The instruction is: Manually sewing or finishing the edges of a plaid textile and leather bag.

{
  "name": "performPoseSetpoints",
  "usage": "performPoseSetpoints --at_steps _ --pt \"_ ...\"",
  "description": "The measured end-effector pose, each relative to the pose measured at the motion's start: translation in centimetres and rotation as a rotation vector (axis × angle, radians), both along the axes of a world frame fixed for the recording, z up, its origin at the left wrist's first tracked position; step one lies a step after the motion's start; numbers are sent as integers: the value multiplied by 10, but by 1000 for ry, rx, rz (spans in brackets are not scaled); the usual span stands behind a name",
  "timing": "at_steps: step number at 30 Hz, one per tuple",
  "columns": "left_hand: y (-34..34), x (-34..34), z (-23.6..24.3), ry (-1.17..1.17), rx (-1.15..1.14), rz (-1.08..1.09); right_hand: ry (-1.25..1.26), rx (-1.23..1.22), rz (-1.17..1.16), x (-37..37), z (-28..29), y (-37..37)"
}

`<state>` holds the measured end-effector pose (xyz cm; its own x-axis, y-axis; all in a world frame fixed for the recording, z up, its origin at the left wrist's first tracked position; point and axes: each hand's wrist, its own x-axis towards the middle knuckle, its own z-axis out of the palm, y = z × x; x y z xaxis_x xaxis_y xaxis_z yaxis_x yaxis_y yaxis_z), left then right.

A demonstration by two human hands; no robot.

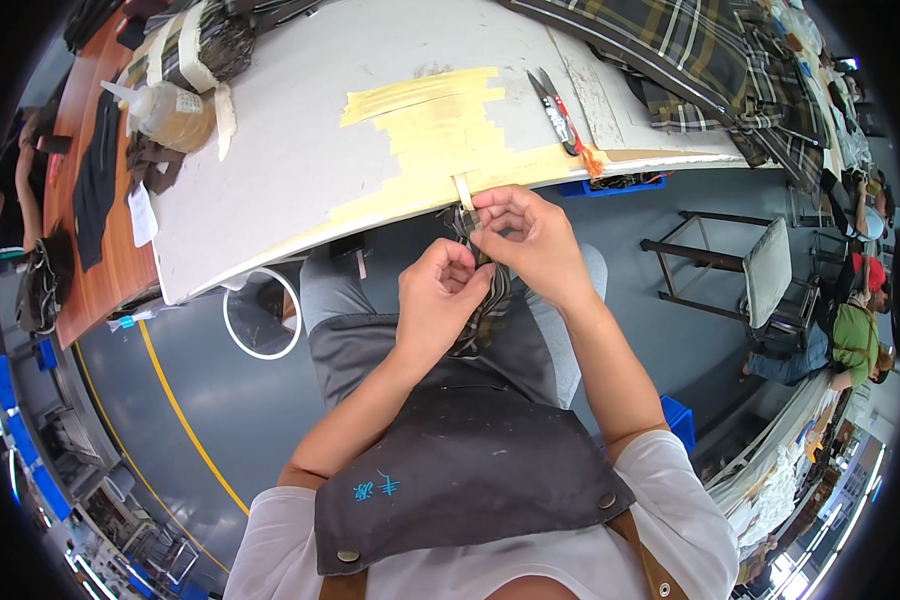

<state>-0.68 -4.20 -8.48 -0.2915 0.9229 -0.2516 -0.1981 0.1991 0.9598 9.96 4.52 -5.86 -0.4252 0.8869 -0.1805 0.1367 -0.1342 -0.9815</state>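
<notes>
Just in front of the table edge, both my hands work on a dark plaid cloth piece [485, 325] that hangs down over my lap. My left hand [438, 298] is closed on the cloth, thumb and fingers pinched together. Higher up, my right hand [532, 245] pinches the cloth's narrow upper end. A short pale strip [462, 190] sticks out from the table edge beside the right fingertips and meets the cloth's upper end. My fingers hide how the two join.
On the white table [280, 150] lie yellow tape patches [425, 120], black-and-red scissors [556, 115] and a plaid garment pile [740, 60]. A glue bottle [175, 115] stands left. Below are a white-rimmed bin [262, 315] and blue tray [620, 186]. A stool [767, 272] stands right; people work beyond.
</notes>
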Motion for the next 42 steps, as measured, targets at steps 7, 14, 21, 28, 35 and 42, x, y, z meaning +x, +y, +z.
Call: performPoseSetpoints --at_steps 7,14,21,28,35,42 --pt "0 7 1 24 -37 -30 12 -12 -115 -7 -13 -3" --pt "3 5 3 22 -34 -21 -77 -67 -143 -10 -5 -2" --pt "2 7 2 25 -62 -11 86 -137 -78 -2 -5 -9" --pt "2 4 -2 29 -13 -53 40 -232 -117 -9 -9 -3" --pt "0 3 -10 -41 -18 -59 197 -352 86 4 -4 -9" --pt "-3 -9 -17 162 144 7 223 -496 -5 3 -9 -4"
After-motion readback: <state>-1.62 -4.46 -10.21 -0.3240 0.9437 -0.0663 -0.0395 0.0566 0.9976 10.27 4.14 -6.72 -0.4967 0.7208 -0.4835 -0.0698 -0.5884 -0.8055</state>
